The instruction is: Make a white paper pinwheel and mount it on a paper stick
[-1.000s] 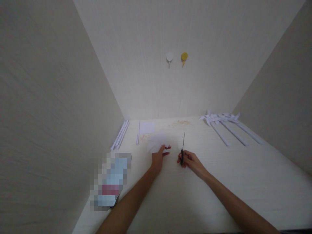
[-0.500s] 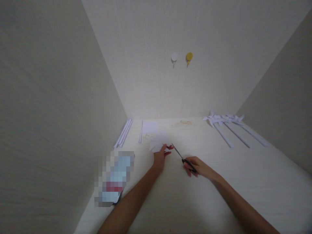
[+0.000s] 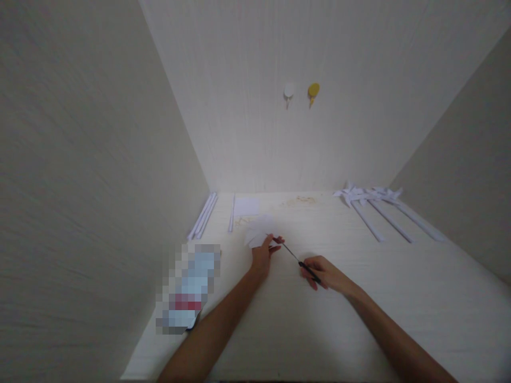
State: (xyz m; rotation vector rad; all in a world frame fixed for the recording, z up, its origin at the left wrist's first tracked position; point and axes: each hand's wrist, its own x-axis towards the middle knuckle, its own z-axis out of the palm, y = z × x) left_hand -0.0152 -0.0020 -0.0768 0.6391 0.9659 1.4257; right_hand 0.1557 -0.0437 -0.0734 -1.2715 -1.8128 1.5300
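Head view: scissors (image 3: 301,261) gripped in right hand (image 3: 325,272), fingers closed on the black handles, blades pointing up-left toward left hand (image 3: 263,254). Blade tip sits just beside the left fingertips (image 3: 278,240); can't tell if it touches the paper. Can't tell whether blades are parted or closed, too thin to resolve.

Left hand pinches the near edge of the white paper piece (image 3: 257,231), fingers closed on it; paper lies on the desk (image 3: 359,298) just beyond that hand.

Vs 1 s ago: scissors were upright, tip pointing straight away, well clear of the paper. Half a second ago they were already tilted toward the left hand. Now the angle is slightly flatter and the tip is closer to the paper. Right hand has shifted a bit toward the person's right. Left hand and paper have barely moved.

Beyond the left hand: white square sheet (image 3: 246,206), one paper stick (image 3: 231,213) beside it. Further left of it, bundle of paper sticks (image 3: 203,215) against the side wall. Far right of the right hand: paper pinwheels (image 3: 373,205) on long stems. Blurred-out object (image 3: 187,290) left of the left forearm. Two hooks (image 3: 301,91), white and yellow, on the back wall.
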